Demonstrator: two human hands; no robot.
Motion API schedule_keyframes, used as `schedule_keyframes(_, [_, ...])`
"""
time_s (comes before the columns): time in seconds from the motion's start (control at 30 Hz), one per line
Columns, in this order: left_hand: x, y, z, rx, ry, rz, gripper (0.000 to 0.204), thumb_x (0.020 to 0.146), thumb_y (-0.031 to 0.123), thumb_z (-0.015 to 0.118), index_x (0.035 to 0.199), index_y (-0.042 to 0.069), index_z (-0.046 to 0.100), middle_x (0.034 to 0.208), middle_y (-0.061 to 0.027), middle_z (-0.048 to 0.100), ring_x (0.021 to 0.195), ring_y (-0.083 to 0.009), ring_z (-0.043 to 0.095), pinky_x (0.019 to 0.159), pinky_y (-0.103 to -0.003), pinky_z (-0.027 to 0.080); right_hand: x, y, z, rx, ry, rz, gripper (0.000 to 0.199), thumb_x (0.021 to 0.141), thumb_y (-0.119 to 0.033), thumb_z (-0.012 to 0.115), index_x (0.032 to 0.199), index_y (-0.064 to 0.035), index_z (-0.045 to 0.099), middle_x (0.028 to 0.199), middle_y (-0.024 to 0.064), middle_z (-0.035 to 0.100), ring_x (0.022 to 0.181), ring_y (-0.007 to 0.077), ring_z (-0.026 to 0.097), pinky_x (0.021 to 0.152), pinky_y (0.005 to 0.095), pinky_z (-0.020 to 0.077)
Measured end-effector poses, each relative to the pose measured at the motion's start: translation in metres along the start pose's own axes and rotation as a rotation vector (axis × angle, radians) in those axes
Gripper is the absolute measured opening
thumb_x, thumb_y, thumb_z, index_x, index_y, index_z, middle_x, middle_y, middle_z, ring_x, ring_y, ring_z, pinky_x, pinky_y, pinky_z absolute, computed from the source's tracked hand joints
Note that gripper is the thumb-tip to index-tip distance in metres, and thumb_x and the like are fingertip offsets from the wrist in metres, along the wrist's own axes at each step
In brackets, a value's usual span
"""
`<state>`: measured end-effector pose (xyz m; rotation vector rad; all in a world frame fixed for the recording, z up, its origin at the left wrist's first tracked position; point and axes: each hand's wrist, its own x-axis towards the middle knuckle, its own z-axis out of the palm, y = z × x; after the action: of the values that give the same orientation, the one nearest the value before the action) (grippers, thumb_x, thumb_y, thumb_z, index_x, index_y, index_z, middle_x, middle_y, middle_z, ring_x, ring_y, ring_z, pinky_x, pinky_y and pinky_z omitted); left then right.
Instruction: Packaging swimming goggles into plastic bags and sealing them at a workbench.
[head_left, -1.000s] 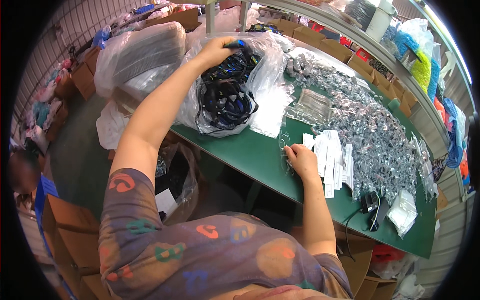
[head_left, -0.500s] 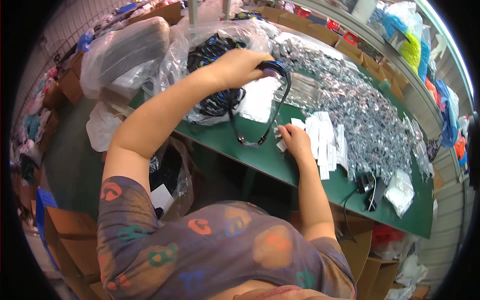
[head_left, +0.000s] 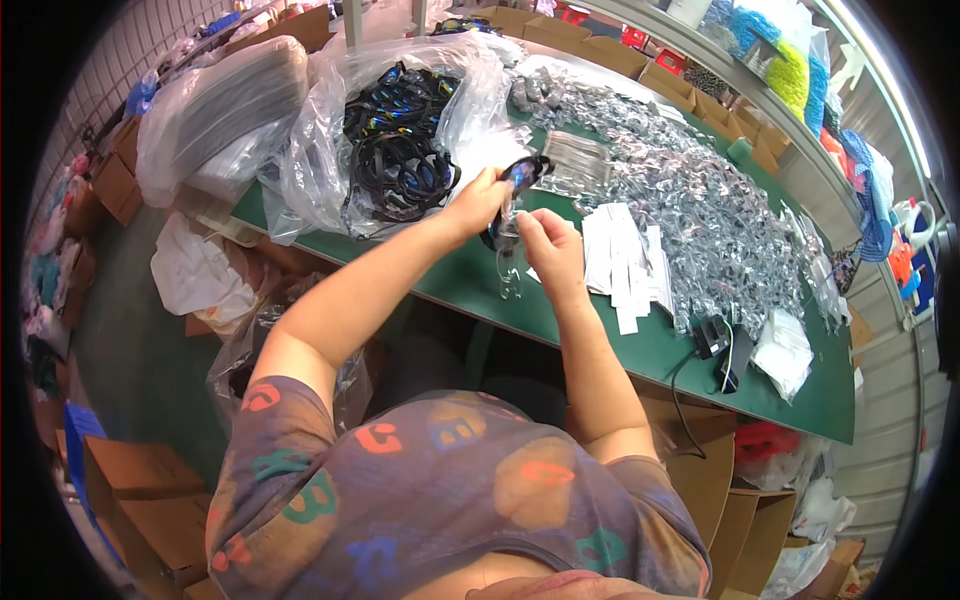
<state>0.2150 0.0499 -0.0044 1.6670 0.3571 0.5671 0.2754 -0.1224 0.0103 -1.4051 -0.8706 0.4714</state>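
- Goggles (head_left: 518,178), dark with a bluish mirrored lens, sit in mid-air above the green tabletop (head_left: 600,340), between both hands; a clear strap or sleeve (head_left: 508,272) hangs below them.
- Left hand (head_left: 478,200) has its fingers closed around the goggles' left end, probably to steady them at working height.
- Right hand (head_left: 550,243) sits just beside, its fingers pinching the clear piece under the lens; the exact contact is too small to tell.
- Open clear bag (head_left: 400,130) of more dark goggles lies close on the left, within easy reach as the supply.
- White paper slips (head_left: 625,265) and a heap of silvery packets (head_left: 700,210) lie to the right, near the right hand.
- Compared with half a second ago, the goggles have come in from an outstretched left arm to the middle, and the right hand has lifted off the slips to meet them.
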Motion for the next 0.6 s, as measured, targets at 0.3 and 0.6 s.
schedule_keyframes(0.3, [-0.06, -0.002, 0.052, -0.256, 0.097, 0.201, 0.041, 0.112, 0.043, 0.042, 0.125, 0.005, 0.048, 0.098, -0.0035, 0.057, 0.084, -0.0104, 0.052, 0.076, -0.028, 0.047, 0.012, -0.004, 0.014, -0.259, 0.276, -0.222, 0.028, 0.099, -0.025, 0.067, 0.083, -0.0019, 0.065, 0.065, 0.0074, 0.061, 0.058, 0.0132, 0.054, 0.056, 0.0324, 0.0444])
schedule_keyframes(0.6, [-0.076, 0.003, 0.053, -0.453, 0.228, 0.227, 0.036, 0.109, 0.025, 0.054, 0.138, 0.006, 0.046, 0.11, -0.004, 0.061, 0.097, -0.0083, 0.058, 0.084, -0.026, 0.05, 0.008, -0.011, 0.023, -0.69, 0.301, -0.401, 0.026, 0.099, -0.026, 0.067, 0.085, -0.0038, 0.066, 0.068, 0.0134, 0.066, 0.059, 0.0276, 0.065, 0.055, 0.0391, 0.0473])
